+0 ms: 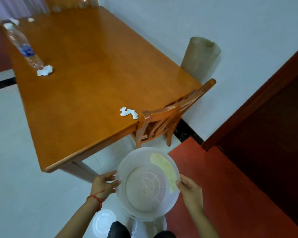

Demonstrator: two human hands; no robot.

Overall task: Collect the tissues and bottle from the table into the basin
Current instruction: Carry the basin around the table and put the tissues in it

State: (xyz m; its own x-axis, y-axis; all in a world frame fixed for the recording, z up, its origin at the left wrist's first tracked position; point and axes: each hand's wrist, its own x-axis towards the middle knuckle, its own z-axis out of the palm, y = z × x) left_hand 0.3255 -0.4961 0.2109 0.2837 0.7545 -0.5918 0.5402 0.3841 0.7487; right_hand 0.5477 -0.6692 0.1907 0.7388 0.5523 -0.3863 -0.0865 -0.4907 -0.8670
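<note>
I hold a translucent white basin (127,162) below the near corner of the wooden table (86,69). My left hand (104,183) grips its left rim and my right hand (190,189) grips its right rim. A crumpled white tissue (128,113) lies at the table's near right edge. Another tissue (45,70) lies at the far left, touching the base of a clear plastic bottle (21,44) with a blue label. Small tissue bits (30,19) lie at the far end. The basin holds nothing.
A wooden chair (169,115) is pushed in at the table's right side. A rolled mat (199,57) leans on the white wall behind it. A dark red door frame (248,103) is at the right. A white lid (103,222) lies on the floor.
</note>
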